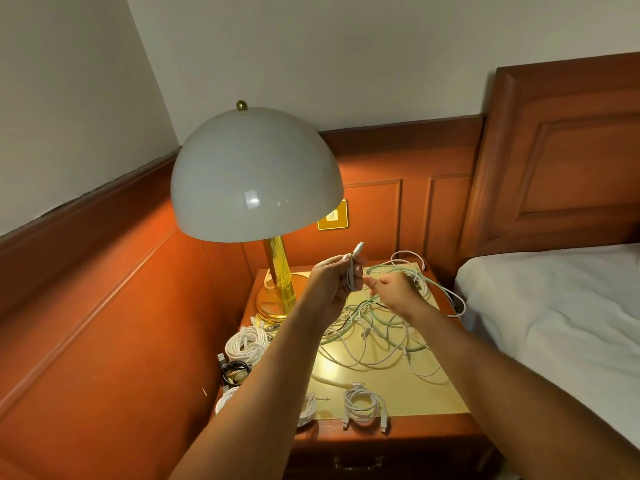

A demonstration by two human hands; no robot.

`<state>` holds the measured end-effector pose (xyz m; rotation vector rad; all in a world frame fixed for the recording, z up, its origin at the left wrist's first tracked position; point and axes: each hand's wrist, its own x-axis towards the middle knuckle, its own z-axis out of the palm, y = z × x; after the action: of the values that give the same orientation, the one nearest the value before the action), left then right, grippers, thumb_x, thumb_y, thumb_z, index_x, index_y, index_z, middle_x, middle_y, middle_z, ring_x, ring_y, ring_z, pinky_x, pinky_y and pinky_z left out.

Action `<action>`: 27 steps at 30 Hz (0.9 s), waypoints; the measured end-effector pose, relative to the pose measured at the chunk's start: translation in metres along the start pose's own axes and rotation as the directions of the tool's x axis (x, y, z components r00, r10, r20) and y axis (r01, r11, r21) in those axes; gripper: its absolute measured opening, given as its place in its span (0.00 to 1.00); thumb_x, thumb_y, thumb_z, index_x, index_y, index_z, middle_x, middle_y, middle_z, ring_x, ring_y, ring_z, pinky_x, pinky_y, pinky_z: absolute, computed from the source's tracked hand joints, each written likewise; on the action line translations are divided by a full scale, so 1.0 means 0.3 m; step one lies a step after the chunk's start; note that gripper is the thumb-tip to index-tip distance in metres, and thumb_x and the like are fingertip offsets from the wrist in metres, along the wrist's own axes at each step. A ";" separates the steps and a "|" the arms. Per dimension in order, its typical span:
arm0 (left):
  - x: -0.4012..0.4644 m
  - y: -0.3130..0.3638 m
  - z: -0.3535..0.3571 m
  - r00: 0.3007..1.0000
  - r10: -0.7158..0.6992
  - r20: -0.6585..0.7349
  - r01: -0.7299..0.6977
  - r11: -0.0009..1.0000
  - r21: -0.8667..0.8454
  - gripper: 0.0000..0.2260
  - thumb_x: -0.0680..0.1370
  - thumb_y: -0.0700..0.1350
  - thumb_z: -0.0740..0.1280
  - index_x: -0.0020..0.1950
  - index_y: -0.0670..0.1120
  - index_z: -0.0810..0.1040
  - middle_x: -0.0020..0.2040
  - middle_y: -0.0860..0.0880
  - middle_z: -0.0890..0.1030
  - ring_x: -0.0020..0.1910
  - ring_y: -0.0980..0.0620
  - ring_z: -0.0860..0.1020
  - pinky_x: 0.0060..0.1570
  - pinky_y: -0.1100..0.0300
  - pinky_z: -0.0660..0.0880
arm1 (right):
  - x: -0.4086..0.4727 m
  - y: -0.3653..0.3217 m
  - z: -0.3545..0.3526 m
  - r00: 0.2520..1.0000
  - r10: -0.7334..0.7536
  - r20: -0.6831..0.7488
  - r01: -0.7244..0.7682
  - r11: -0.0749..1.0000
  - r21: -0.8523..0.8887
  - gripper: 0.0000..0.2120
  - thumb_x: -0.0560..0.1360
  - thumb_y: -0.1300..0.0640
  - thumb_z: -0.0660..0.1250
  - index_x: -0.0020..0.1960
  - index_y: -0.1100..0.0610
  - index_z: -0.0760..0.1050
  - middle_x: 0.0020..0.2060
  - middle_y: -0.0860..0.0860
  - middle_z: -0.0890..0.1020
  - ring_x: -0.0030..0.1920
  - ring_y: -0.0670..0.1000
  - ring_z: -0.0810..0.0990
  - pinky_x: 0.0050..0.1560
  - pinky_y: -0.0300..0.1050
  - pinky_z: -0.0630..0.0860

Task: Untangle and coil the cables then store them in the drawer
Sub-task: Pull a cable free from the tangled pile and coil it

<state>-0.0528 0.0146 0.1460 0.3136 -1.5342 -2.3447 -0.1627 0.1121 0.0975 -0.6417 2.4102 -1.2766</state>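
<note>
My left hand [334, 280] is raised over the nightstand and grips a small bundle of white cable [354, 271] whose plug end sticks up above the fingers. My right hand [393, 292] sits just to its right, fingers curled and pinching a strand that runs toward the bundle. Below both hands a loose tangle of white and pale green cables [381, 337] spreads over the nightstand top [429, 396]. Coiled white cables lie at the front [363, 405] and at the left edge [246, 344], with a black coil [235, 370] beside them. The drawer front [360, 460] is closed.
A domed white lamp [256, 174] on a brass base [277, 299] stands at the back left of the nightstand. A bed with white sheet [561, 327] and wooden headboard [568, 150] lies to the right. Wood panelling lines the wall.
</note>
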 end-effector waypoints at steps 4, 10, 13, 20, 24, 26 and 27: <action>-0.010 0.009 -0.025 0.997 0.027 0.073 -0.040 0.982 0.186 0.13 0.83 0.39 0.57 0.46 0.36 0.78 0.32 0.46 0.75 0.29 0.53 0.72 0.31 0.62 0.70 | 0.040 -0.120 -0.061 0.987 -0.078 -0.142 0.037 0.961 -0.273 0.21 0.74 0.40 0.69 0.34 0.56 0.72 0.28 0.49 0.73 0.30 0.50 0.70 0.30 0.42 0.61; 0.005 0.012 -0.028 0.991 -0.135 0.013 0.104 0.814 0.571 0.13 0.83 0.40 0.58 0.44 0.38 0.79 0.34 0.45 0.78 0.32 0.53 0.74 0.33 0.63 0.71 | 0.067 -0.221 -0.140 0.955 -0.294 0.042 0.292 0.900 -0.323 0.07 0.75 0.54 0.71 0.48 0.58 0.78 0.43 0.50 0.78 0.44 0.50 0.76 0.41 0.41 0.69; 0.033 -0.011 -0.034 0.987 -0.137 -0.083 0.159 0.758 0.632 0.13 0.83 0.40 0.58 0.44 0.39 0.79 0.35 0.46 0.80 0.32 0.53 0.75 0.35 0.62 0.72 | 0.041 -0.276 -0.169 0.920 -0.368 0.136 0.392 0.848 -0.357 0.05 0.75 0.55 0.71 0.46 0.58 0.79 0.40 0.51 0.80 0.42 0.50 0.76 0.40 0.41 0.69; 0.079 -0.024 -0.037 0.984 -0.018 -0.178 0.064 0.964 0.257 0.13 0.82 0.38 0.57 0.45 0.37 0.79 0.36 0.44 0.82 0.31 0.51 0.76 0.33 0.60 0.70 | -0.099 -0.239 -0.146 0.922 -0.331 0.199 0.376 0.886 -0.270 0.08 0.78 0.63 0.63 0.50 0.62 0.81 0.29 0.46 0.74 0.29 0.43 0.69 0.30 0.36 0.63; 0.087 -0.021 -0.027 0.977 -0.015 -0.211 0.037 0.994 0.100 0.11 0.81 0.37 0.57 0.46 0.37 0.78 0.41 0.41 0.82 0.37 0.49 0.78 0.40 0.58 0.72 | -0.155 -0.099 -0.094 0.951 -0.285 0.121 0.264 0.951 0.162 0.08 0.80 0.63 0.61 0.47 0.63 0.78 0.29 0.54 0.76 0.27 0.51 0.71 0.27 0.44 0.68; 0.085 -0.026 -0.014 0.973 -0.016 -0.229 0.024 0.999 0.033 0.11 0.81 0.36 0.55 0.49 0.38 0.77 0.43 0.42 0.83 0.43 0.47 0.80 0.46 0.57 0.73 | -0.181 -0.037 -0.049 0.964 -0.237 0.122 0.193 0.936 0.294 0.12 0.82 0.58 0.61 0.44 0.64 0.76 0.28 0.55 0.75 0.25 0.50 0.70 0.26 0.44 0.68; 0.082 -0.027 -0.004 0.974 -0.018 -0.224 0.015 1.000 -0.013 0.11 0.81 0.36 0.55 0.52 0.37 0.77 0.43 0.42 0.83 0.45 0.47 0.80 0.47 0.57 0.74 | -0.191 -0.011 -0.025 0.968 -0.212 0.135 0.158 0.930 0.332 0.15 0.81 0.54 0.61 0.43 0.63 0.75 0.27 0.54 0.75 0.24 0.50 0.69 0.25 0.43 0.67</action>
<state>-0.0763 0.0071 0.1379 0.5697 -1.4153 -2.2409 -0.1174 0.1461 0.1091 -0.8569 1.9844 -1.5762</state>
